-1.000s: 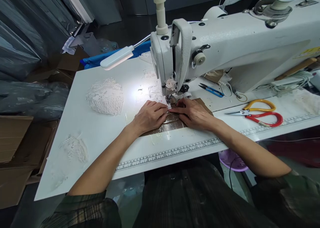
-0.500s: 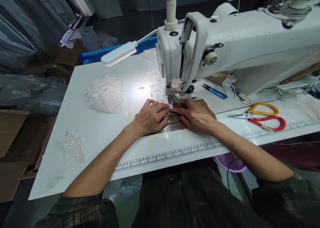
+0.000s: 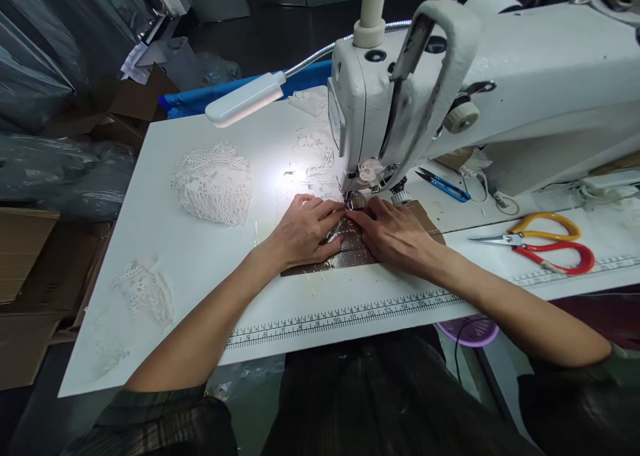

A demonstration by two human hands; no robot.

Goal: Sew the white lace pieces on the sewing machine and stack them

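Right hand (image 3: 395,236), shifted nearer presser foot (image 3: 349,201), angles leftward.

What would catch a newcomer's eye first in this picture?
Probably the big white sewing machine, filling the upper right. Next may come the scissors at the right of the table, with one yellow and one red handle. The glossy brown sheet near the picture's centre and the rounded white lace piece at left should follow.
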